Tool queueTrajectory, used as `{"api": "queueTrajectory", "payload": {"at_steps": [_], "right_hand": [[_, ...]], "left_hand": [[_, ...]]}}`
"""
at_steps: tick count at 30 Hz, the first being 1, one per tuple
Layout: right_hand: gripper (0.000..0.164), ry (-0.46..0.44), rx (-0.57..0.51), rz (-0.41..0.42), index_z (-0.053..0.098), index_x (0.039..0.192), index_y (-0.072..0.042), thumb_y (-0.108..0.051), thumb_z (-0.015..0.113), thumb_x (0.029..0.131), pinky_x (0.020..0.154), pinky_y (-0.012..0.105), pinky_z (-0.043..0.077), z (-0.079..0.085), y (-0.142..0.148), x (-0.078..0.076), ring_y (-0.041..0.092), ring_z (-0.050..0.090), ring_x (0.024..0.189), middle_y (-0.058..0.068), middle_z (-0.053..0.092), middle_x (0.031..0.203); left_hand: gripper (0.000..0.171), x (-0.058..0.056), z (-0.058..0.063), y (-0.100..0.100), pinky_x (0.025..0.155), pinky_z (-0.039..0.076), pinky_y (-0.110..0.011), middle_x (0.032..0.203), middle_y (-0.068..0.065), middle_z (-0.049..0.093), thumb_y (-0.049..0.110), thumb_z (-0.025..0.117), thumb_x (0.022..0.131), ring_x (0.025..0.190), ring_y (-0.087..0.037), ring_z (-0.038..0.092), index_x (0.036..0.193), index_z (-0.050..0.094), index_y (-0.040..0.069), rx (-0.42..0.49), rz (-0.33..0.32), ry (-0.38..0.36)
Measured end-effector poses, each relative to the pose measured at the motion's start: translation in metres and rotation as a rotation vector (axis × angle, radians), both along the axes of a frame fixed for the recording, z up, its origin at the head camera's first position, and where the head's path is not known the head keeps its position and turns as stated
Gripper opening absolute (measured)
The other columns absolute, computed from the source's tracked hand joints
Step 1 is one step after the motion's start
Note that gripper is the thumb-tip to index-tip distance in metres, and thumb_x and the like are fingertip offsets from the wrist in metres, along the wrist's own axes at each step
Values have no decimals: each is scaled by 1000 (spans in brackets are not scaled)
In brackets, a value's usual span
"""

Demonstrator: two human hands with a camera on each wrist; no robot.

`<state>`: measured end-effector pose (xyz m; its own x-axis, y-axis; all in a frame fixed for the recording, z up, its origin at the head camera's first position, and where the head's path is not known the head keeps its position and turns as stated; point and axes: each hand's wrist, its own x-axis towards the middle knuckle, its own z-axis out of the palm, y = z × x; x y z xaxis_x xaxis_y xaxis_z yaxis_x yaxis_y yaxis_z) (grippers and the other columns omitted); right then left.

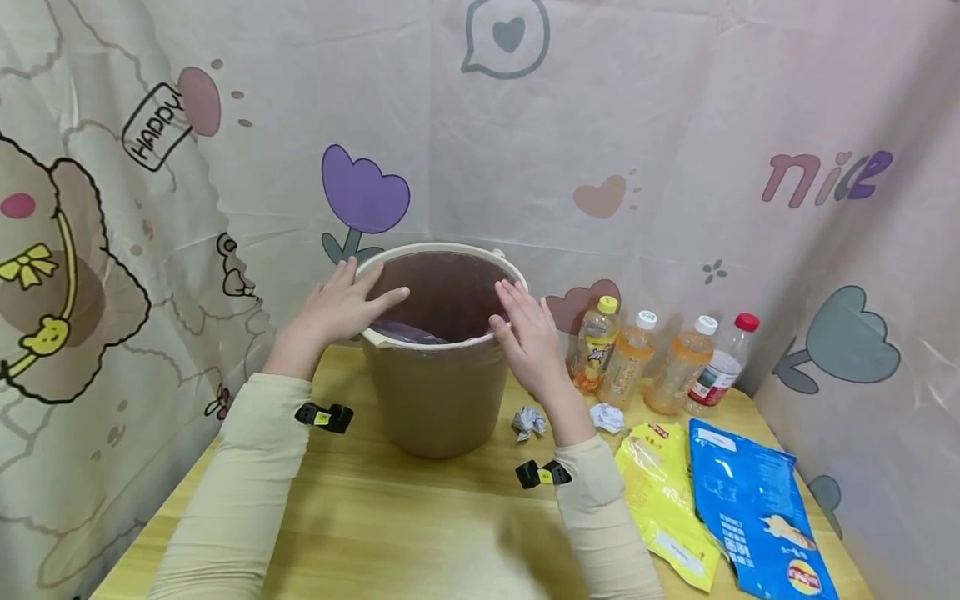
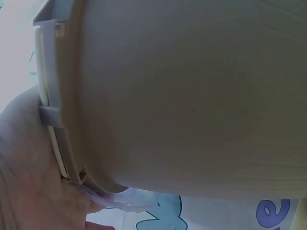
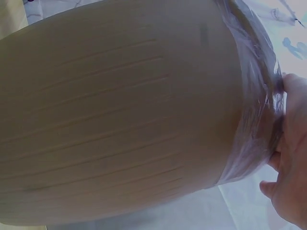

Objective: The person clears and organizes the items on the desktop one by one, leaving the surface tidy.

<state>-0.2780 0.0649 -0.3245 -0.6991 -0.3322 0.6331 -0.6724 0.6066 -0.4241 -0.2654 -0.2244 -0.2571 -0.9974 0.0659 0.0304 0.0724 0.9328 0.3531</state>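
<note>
A brown trash can with a cream rim stands upright on the table. A thin clear plastic bag lines it and folds over the rim on the right side. At the can's left rim is my left hand, its fingers spread and the thumb reaching over the opening. My right hand lies against the opposite side of the rim with fingers extended. In the left wrist view, the palm sits beside the rim and some bag film shows below it. Neither hand is curled round anything.
Two crumpled paper balls lie right of the can, one partly behind my right wrist. Several plastic bottles stand at the back right. A yellow snack bag and a blue snack bag lie flat in front of them. A printed curtain surrounds the table.
</note>
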Motion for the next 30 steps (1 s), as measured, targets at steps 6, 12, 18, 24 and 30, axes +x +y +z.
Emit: {"api": "queueTrajectory", "payload": {"at_steps": [6,12,18,24,30], "right_hand": [[69,26,20,-28,38,151,-12,-59,25,102,124,50,14,-6,8,4,23,26,150,7,36,158],[59,39,-13,-62,36,152,-17,-49,37,103,122,52,19,-21,21,11,28,22,151,8,31,160],[58,85,-138,-57,39,150,-15,-46,44,102,119,59,23,-43,31,18,32,22,150,8,31,160],[53,245,-239,-100,51,141,-7,-40,50,100,118,54,27,-69,36,18,36,34,144,16,45,148],[47,246,-260,-161,54,136,-2,-22,61,93,114,57,31,-93,41,17,39,40,137,21,51,140]], "left_hand": [[98,0,-1,0,117,-6,-66,162,-23,-12,84,21,86,151,-38,-13,158,10,18,1,1,-2],[98,0,-1,0,117,-6,-66,162,-22,-12,84,21,86,151,-38,-13,158,10,19,6,3,1],[98,-1,0,0,117,-7,-67,162,-20,-14,84,20,85,151,-37,-15,158,10,21,7,3,-1],[98,-1,0,0,116,-6,-67,162,-18,-14,85,20,85,151,-37,-15,158,12,20,11,3,-2],[98,0,0,0,116,-6,-67,162,-18,-14,85,20,85,151,-37,-15,158,12,20,9,9,-6]]}}
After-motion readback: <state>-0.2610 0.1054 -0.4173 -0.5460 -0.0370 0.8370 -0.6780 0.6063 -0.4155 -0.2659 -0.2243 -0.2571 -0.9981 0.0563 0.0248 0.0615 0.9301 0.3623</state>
